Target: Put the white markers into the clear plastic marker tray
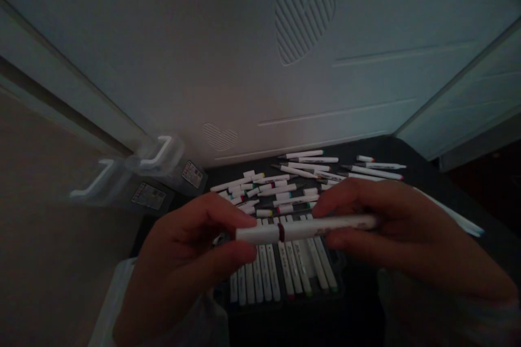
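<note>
Plainly both hands [175, 260] pinch one marker [305, 228] above the case [285, 306], loose markers [295, 201] between it and the far table edge [366, 144]

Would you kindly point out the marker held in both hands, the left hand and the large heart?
Held marker [300, 229]: head view, on its white barrel, around mid-length.
Left hand [177, 249]: head view, on the middle of the hand.
Large heart [300, 15]: head view, on its ridged middle.

The marker [303, 230] looks smooth plastic, the tabletop [388, 150] matt, the boxes [176, 154] see-through plastic.
</note>
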### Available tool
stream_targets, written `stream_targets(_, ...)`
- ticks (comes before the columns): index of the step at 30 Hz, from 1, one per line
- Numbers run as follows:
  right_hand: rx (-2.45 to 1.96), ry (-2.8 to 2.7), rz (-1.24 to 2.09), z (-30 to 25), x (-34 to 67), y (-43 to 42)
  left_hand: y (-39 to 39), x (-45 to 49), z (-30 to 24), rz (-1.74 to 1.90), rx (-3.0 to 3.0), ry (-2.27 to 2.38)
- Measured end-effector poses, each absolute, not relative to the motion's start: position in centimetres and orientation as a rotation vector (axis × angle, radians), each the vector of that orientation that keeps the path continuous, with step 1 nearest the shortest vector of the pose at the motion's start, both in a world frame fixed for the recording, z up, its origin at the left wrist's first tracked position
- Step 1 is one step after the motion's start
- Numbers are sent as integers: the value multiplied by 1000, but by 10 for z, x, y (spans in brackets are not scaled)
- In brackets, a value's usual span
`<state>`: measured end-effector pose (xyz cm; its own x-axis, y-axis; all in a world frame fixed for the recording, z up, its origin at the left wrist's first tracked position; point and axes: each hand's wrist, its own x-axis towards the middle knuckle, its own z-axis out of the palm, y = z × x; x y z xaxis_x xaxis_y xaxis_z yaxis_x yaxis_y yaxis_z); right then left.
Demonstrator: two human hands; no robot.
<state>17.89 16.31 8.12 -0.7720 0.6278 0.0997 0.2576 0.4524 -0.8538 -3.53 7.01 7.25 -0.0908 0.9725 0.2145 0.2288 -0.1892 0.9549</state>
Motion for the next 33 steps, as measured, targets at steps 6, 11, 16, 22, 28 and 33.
stream_targets(6,-707,-2278,1426,82,181,157,70,-31,67,1296,1283,941)
stream_targets(11,-703,-2282,1464,82,180,161,74,-18,60,1398,1151,773)
stream_targets(16,-684,-2360,1397,81,180,163,76,-18,60,1372,1165,776)
stream_targets(22,-655,-2474,1340,81,177,162,81,-15,74,1401,1154,927)
stream_targets(28,-628,-2553,1303,81,166,159,81,0,71,1556,1069,1188)
stream_targets(33,-662,-2556,1250,79,164,155,81,4,68,1521,1115,1281)
